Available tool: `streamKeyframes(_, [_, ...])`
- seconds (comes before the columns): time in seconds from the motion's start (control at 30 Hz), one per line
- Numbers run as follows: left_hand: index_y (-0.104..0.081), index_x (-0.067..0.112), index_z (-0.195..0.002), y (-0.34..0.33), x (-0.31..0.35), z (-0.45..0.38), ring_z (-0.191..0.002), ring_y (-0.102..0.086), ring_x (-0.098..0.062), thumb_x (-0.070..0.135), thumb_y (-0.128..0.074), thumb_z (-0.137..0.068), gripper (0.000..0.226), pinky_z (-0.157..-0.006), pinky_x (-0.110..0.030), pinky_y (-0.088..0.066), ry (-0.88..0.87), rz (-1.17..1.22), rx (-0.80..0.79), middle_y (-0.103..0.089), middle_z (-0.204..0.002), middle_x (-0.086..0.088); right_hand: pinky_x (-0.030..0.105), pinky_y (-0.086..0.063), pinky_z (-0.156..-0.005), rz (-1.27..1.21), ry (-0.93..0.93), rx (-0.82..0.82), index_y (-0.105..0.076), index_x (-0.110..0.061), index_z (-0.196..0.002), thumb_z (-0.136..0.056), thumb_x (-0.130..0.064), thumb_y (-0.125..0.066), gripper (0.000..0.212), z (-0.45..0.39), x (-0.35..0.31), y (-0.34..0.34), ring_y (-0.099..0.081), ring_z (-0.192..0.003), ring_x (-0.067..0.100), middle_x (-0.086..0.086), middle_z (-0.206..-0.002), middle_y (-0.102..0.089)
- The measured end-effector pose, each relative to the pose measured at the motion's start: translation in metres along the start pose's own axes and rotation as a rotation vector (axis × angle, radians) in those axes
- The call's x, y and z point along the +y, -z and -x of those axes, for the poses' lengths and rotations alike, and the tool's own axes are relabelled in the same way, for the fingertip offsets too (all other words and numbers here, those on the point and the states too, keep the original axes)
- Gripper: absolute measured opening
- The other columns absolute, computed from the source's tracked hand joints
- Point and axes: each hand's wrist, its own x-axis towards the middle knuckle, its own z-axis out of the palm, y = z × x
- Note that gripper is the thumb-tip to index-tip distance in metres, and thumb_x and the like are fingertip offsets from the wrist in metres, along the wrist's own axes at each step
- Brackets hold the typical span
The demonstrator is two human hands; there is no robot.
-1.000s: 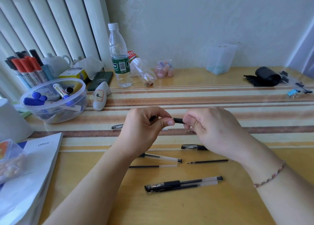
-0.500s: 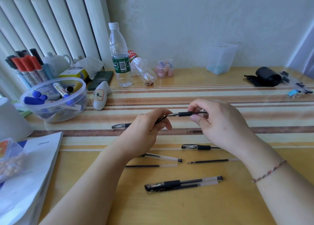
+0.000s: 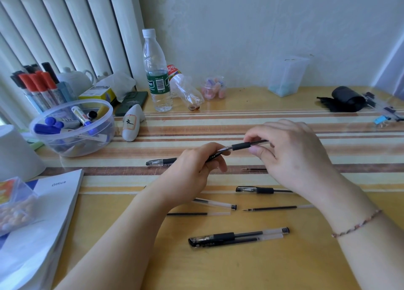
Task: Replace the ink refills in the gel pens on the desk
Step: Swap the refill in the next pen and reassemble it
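Note:
My right hand [image 3: 290,156] pinches a gel pen [image 3: 246,146] with a black rubber grip, held above the desk and tilted, its metal tip pointing left. The tip meets a dark pen cap [image 3: 213,156], which my left hand [image 3: 196,169] grips. Lying on the desk are a capped pen [image 3: 161,162], another pen [image 3: 255,189], a clear barrel [image 3: 215,203], loose refills [image 3: 196,213] [image 3: 275,208], and a capped pen beside a refill [image 3: 238,236]. A refill tip [image 3: 253,169] pokes out from under my right hand.
A clear bowl of markers [image 3: 72,127] and a marker holder [image 3: 41,88] stand at the left, with an Office book [image 3: 43,213] and a bead box [image 3: 15,204] in front. A water bottle [image 3: 156,75], a crushed bottle [image 3: 185,90], a plastic cup [image 3: 286,77] and a black roll [image 3: 345,98] line the back.
My hands, close together around the pen a second ago, have drawn apart. The right hand has lifted the pen, and its grip and tip now show between the hands.

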Motion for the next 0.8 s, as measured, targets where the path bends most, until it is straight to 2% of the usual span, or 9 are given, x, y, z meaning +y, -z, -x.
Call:
streamKeyframes(0.1, [-0.056,0.022,-0.12,0.0,0.001,0.0,-0.076,-0.055,-0.008,0.006,-0.044,-0.099,0.029,-0.071,-0.021,-0.045,-0.006,-0.014,-0.021,-0.069,-0.095,0.017,0.04,-0.042,-0.077,0.003,0.032,-0.023,-0.069,-0.03,-0.091,-0.08,-0.023,-0.075,0.015,0.002,-0.004,-0.001,-0.056,-0.081,0.016,-0.019,-0.082,-0.066])
streamKeyframes(0.17, [-0.057,0.022,-0.119,-0.001,0.002,0.0,-0.082,-0.057,-0.003,0.007,-0.044,-0.1,0.027,-0.074,-0.017,-0.045,-0.03,-0.037,-0.055,-0.068,-0.095,0.017,0.043,-0.043,-0.078,0.02,0.079,-0.023,-0.07,-0.029,-0.09,-0.078,-0.021,-0.077,0.016,0.003,-0.007,-0.005,-0.059,-0.08,0.02,-0.016,-0.083,-0.069])
streamKeyframes(0.33, [-0.045,0.024,-0.132,-0.003,0.006,0.003,-0.078,-0.056,-0.001,0.009,-0.044,-0.101,0.035,-0.069,-0.011,-0.04,-0.092,-0.081,-0.076,-0.068,-0.092,0.011,0.04,-0.044,-0.074,0.088,0.196,-0.001,-0.072,-0.025,-0.088,-0.076,-0.017,-0.076,0.015,0.004,-0.014,-0.01,-0.061,-0.072,0.022,-0.011,-0.08,-0.073])
streamKeyframes(0.47, [-0.036,0.023,-0.139,-0.004,0.01,0.004,-0.088,-0.063,-0.014,0.006,-0.044,-0.1,0.043,-0.08,-0.027,-0.048,-0.114,-0.053,-0.065,-0.07,-0.094,0.009,0.039,-0.048,-0.071,0.042,0.183,0.0,-0.073,-0.022,-0.083,-0.07,-0.012,-0.082,0.018,0.004,-0.014,-0.01,-0.065,-0.068,0.022,-0.009,-0.072,-0.071])
streamKeyframes(0.6, [-0.034,0.024,-0.14,-0.008,0.005,0.004,-0.088,-0.064,-0.017,-0.003,-0.045,-0.096,0.053,-0.079,-0.035,-0.051,-0.142,-0.082,-0.059,-0.07,-0.095,0.01,0.038,-0.05,-0.071,-0.004,0.161,-0.069,-0.072,-0.024,-0.08,-0.074,-0.016,-0.078,0.012,0.003,-0.012,-0.012,-0.061,-0.063,0.024,-0.01,-0.069,-0.069])
streamKeyframes(0.67, [-0.039,0.023,-0.137,-0.008,0.007,0.003,-0.091,-0.065,-0.015,-0.006,-0.046,-0.094,0.052,-0.082,-0.033,-0.051,-0.159,-0.052,-0.013,-0.07,-0.096,0.008,0.037,-0.049,-0.071,-0.021,0.138,-0.074,-0.071,-0.026,-0.084,-0.077,-0.015,-0.076,0.013,0.003,-0.012,-0.012,-0.06,-0.066,0.024,-0.011,-0.073,-0.069])
streamKeyframes(0.73, [-0.045,0.023,-0.134,-0.007,0.011,0.001,-0.103,-0.061,-0.01,-0.005,-0.051,-0.092,0.051,-0.09,-0.031,-0.049,-0.153,0.016,0.07,-0.068,-0.106,0.007,0.033,-0.045,-0.07,-0.044,0.11,-0.056,-0.071,-0.026,-0.09,-0.079,-0.016,-0.075,0.015,0.002,-0.011,-0.01,-0.061,-0.07,0.02,-0.013,-0.081,-0.071])
streamKeyframes(0.8, [-0.043,0.027,-0.137,-0.007,0.014,0.0,-0.117,-0.048,-0.009,0.015,-0.062,-0.091,0.051,-0.1,-0.031,-0.041,-0.117,-0.04,0.19,-0.059,-0.125,0.012,0.029,-0.039,-0.07,-0.058,0.012,-0.058,-0.071,-0.029,-0.094,-0.083,-0.022,-0.072,0.013,0.0,-0.001,-0.008,-0.057,-0.073,0.014,-0.016,-0.085,-0.069])
